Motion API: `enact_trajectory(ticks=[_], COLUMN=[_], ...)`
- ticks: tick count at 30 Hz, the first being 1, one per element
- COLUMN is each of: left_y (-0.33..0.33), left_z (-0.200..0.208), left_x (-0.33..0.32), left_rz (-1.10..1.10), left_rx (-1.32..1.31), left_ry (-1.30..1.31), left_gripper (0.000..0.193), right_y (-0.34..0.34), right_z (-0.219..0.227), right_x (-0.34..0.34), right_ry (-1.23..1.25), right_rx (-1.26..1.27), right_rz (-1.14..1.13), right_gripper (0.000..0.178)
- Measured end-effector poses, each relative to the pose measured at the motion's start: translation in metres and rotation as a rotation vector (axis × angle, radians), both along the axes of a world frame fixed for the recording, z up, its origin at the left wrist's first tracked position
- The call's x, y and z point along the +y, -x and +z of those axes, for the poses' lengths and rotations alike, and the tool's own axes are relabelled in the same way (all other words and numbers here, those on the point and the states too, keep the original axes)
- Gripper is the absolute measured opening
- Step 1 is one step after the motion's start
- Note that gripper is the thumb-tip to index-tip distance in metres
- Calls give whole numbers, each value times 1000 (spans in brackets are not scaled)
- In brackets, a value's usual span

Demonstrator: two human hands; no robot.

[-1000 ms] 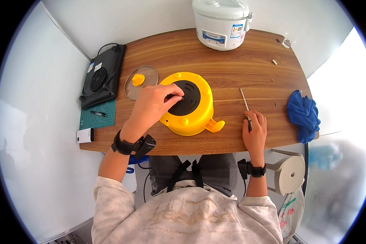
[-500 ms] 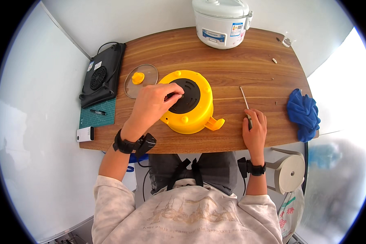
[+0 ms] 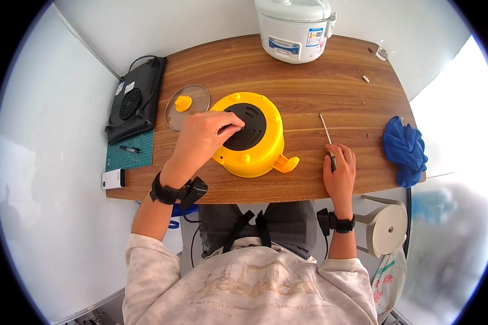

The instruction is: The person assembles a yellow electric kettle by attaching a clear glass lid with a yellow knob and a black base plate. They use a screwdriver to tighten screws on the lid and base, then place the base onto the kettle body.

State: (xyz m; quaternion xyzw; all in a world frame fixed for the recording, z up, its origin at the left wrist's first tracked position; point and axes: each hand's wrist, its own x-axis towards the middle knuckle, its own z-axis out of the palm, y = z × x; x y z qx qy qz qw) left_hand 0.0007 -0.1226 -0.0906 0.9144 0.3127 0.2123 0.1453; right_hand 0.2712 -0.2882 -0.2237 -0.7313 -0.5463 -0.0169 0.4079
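An upturned yellow electric cooking pot (image 3: 260, 165) sits mid-table, its round black slotted base plate (image 3: 255, 132) facing up and its handle pointing right. Over that plate, my left hand (image 3: 203, 132) is closed in a pinch near the centre. Whatever lies between those fingertips is too small or hidden to make out. On the table to the right, my right hand (image 3: 340, 165) is closed round the dark handle of a screwdriver (image 3: 324, 125), whose thin shaft points away from me. Behind the left hand lies a glass lid (image 3: 198, 111) with a yellow knob.
A white rice cooker (image 3: 295, 35) stands at the back. At left, a black induction cooker (image 3: 135, 100) rests partly on a green cutting mat (image 3: 138, 154) with a pen, beside a white power bank (image 3: 114, 179). A blue cloth (image 3: 404, 151) lies at the right edge; small bits are scattered nearby.
The left fingertips shift slightly over the black plate, staying pinched. My right hand and the screwdriver look the same; the whole view has shifted a little.
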Motion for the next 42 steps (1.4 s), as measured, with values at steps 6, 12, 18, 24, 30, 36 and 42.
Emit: enact_trajectory(ticks=[6,12,18,24,30,36,42], left_y=[1,1,0,4,4,5,0], left_z=[4,2,2,4,7,7,19], left_x=[0,0,1,1,0,3,-4], left_rz=[-29,-74,-61,-92,-96,-69,27], left_rx=[22,34,55,108,121,97,81], left_ry=[-6,-72,-40,-73,-41,57,192], left_gripper=[15,16,17,20,20,20,25], right_y=[-1,0,0,0,-1,-1,-2], right_z=[0,-1,0,1,-1,0,-1], right_x=[0,0,0,0,0,0,0], right_ry=[8,8,5,6,-5,-4,-19], right_rx=[-9,-5,1,1,-2,2,-1], right_rz=[-7,-5,-3,-1,-2,-4,1], right_gripper=[23,23,23,23,23,25,25])
